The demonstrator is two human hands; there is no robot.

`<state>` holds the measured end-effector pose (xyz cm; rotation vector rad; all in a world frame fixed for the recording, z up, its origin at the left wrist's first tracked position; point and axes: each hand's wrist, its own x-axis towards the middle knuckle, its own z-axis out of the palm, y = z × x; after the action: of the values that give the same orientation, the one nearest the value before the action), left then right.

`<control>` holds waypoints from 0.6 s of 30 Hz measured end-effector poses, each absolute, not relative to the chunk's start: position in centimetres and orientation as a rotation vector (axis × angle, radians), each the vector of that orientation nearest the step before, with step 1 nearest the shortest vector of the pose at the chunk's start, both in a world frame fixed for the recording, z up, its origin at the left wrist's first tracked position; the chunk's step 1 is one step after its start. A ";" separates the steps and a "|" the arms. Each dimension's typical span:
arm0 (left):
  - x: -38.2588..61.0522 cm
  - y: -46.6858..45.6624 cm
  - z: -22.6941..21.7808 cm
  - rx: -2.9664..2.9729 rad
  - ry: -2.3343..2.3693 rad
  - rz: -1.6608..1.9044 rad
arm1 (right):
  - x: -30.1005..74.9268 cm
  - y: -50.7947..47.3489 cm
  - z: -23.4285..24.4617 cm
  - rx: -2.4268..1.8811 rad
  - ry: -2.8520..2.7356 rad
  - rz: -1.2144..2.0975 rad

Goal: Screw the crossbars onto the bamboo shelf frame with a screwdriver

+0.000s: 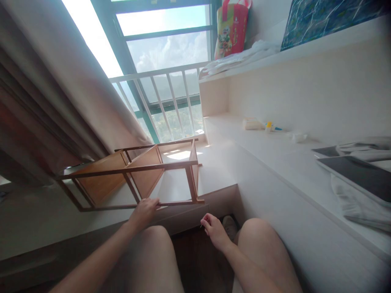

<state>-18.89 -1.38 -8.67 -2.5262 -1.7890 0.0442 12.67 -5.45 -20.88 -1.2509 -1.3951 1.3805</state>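
Note:
A brown wooden shelf rack (160,166) lies on its side in front of the window, its tan shelf panels standing between dark rails. The fingers of my left hand (146,208) are closed around the rack's near rail, left of its right-hand end. Apart from the rack, my right hand (214,231) hovers above the dark floor between my knees. Its thumb and fingers pinch a small thin light-coloured piece (201,225), too small to name.
To the right runs a white counter (232,126) bearing a small bottle (253,123), a yellow-capped item (269,126) and a dark tablet-like slab (356,177) on cloth. On the upper shelf stands a red and green bag (232,30). A curtain (70,77) hangs at left, beside a white railing (168,93).

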 end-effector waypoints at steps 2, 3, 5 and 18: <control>-19.1 -1.5 -7.5 -2.540 -1.733 -0.013 | 12.6 -5.6 -20.8 -1.245 -1.401 1.381; -19.3 -1.5 -6.9 -2.542 -1.709 -0.037 | 12.6 -5.7 -20.8 -1.241 -1.404 1.382; -19.7 -1.4 -5.6 -2.546 -1.662 -0.076 | 12.7 -5.9 -20.6 -1.235 -1.409 1.386; -24.5 0.9 3.5 -2.602 -1.493 -0.197 | 12.6 -6.6 -19.9 -1.238 -1.422 1.394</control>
<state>-24.50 0.94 3.49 -2.6022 -1.4927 -0.1966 12.59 -6.59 -19.95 -1.2383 -1.4222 1.3943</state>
